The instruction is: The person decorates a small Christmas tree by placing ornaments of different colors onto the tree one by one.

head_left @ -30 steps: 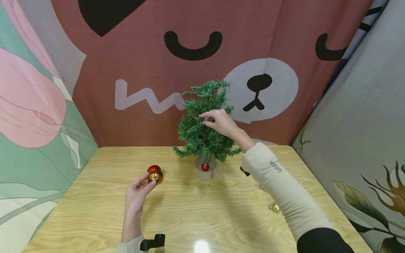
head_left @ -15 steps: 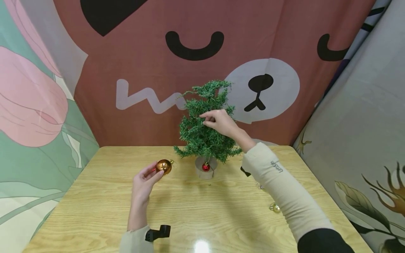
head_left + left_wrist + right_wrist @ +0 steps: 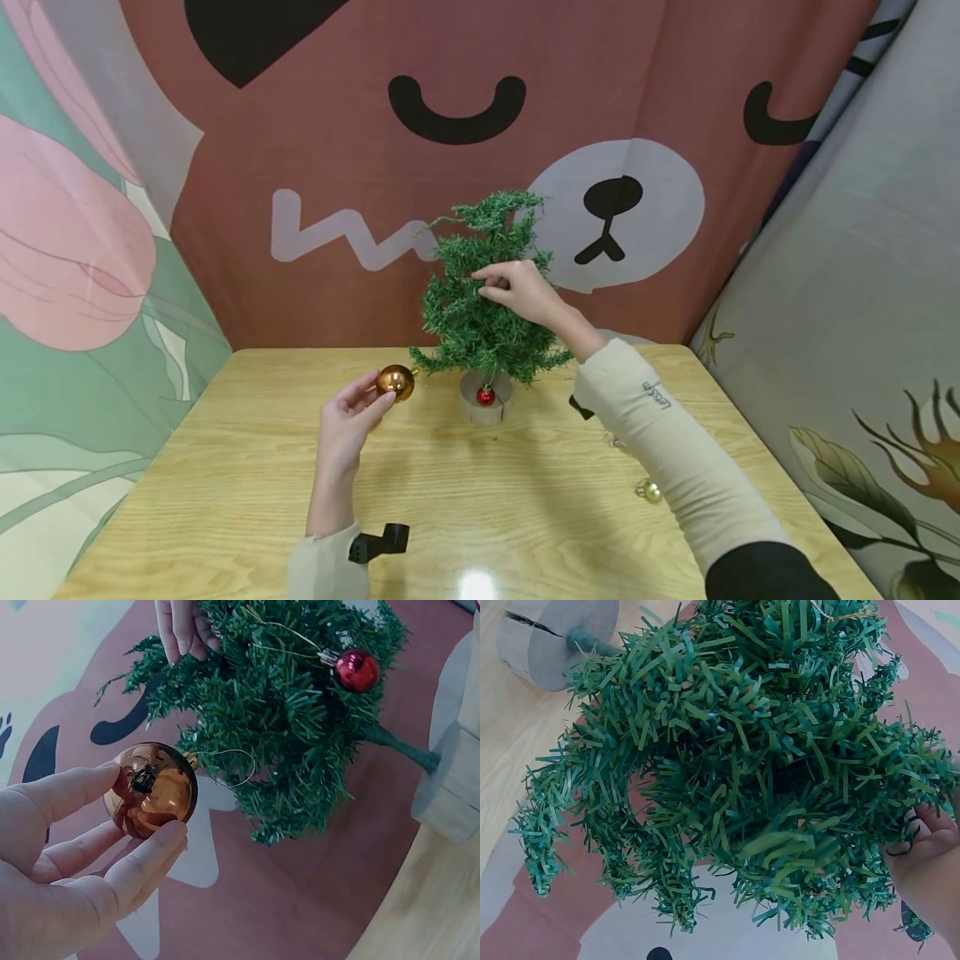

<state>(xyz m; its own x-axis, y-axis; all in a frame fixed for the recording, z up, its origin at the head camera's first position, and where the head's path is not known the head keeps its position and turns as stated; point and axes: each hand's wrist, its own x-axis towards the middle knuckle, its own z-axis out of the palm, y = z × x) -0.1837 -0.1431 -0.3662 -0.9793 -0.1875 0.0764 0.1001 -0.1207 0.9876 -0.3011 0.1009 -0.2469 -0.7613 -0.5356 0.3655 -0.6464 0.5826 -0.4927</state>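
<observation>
Left of the green tree [image 3: 480,329], my left hand [image 3: 348,417] pinches a copper bauble [image 3: 395,382]. My right hand [image 3: 522,290], fingers bent, is at the tree's branches; whether it grips one I can't tell. A red bauble [image 3: 486,395] hangs low on the tree.

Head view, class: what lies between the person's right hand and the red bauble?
The tree's green branches lie between the right hand and the red bauble, as the head view shows.
</observation>
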